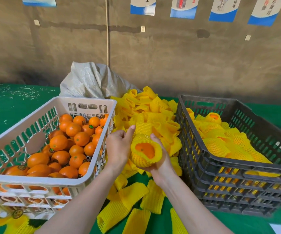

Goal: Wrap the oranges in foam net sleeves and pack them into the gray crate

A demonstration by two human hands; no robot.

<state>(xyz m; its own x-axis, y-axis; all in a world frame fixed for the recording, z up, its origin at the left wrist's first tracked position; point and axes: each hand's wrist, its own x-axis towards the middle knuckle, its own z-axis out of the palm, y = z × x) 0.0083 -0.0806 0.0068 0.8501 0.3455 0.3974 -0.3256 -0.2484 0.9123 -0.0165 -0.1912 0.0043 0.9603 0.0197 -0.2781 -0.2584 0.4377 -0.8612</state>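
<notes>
An orange in a yellow foam net sleeve (144, 152) is cupped from below and the right by my right hand (160, 159), between the two crates. My left hand (118, 146) is beside its left side with the index finger pointing up and the other fingers curled; whether it touches the sleeve is unclear. The gray crate (220, 162) stands at the right with several sleeved oranges (220, 142) inside. The white crate (92, 173) at the left holds many bare oranges (65, 146).
A heap of loose yellow foam sleeves (149, 115) lies between the crates and spills toward me on the green table cover (9, 105). A gray woven sack (92, 80) sits behind the heap against the brown wall.
</notes>
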